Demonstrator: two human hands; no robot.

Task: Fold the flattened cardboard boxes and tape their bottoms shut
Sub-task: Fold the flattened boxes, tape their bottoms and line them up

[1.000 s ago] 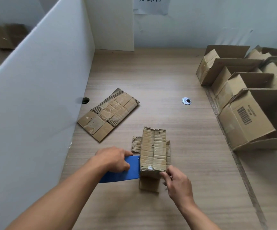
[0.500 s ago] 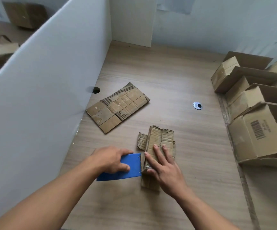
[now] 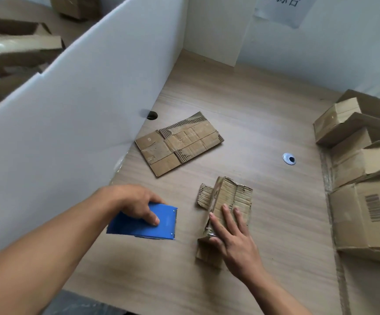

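A small folded cardboard box [image 3: 230, 196] stands bottom-up near the table's front, its flaps closed on top. My right hand [image 3: 232, 235] lies flat on its near end, fingers straight and pressing the flaps down. Left of the box, apart from it, my left hand [image 3: 136, 205] grips a blue tape dispenser [image 3: 148, 223]. A flattened cardboard box [image 3: 177, 143] lies farther back on the wooden table [image 3: 264, 114], beside the white partition.
Several folded open boxes [image 3: 366, 210] are stacked along the table's right side. A white partition [image 3: 70, 114] walls the left side. A round cable grommet [image 3: 289, 159] sits mid-table, a hole [image 3: 152, 115] by the partition. More cardboard lies beyond the partition.
My left hand has pulled the blue dispenser leftward, away from the box. My right hand moved from the box's near corner onto its top and now presses flat there.
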